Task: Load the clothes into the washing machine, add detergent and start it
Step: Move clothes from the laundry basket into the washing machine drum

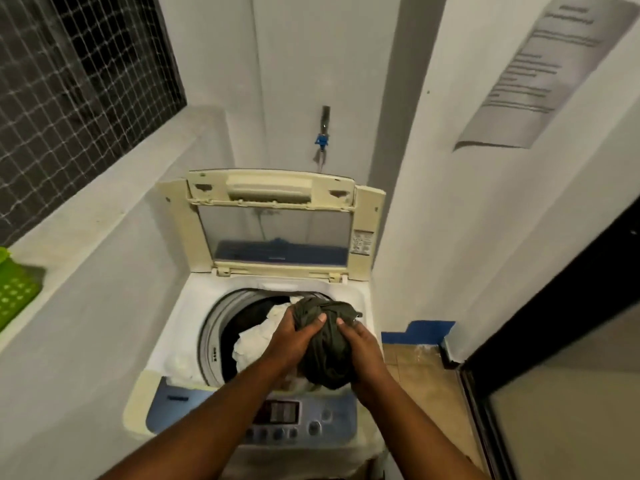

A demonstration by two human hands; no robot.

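1. Far left: I see a green basket (14, 289) sitting on the grey ledge below the meshed window (69, 81).
2. Centre: the top-loading washing machine (180, 327) stands with its lid (277, 233) raised upright against the rear wall. The control panel (277, 415) is at the near edge, beneath my forearms.
3. Inside the drum: white clothes (254, 337) lie piled on the left and near side.
4. Left hand (292, 336): fingers and thumb curled round the left side of the dark green garment (323, 355).
5. The dark green garment is bunched in a ball, held above the right half of the drum opening.
6. Right hand (362, 351): clamped on the garment's right side, thumb on top.
7. Right: a printed notice (543, 81) hangs on the wall; its text is unreadable. A dark door (561, 299) fills the far right edge.
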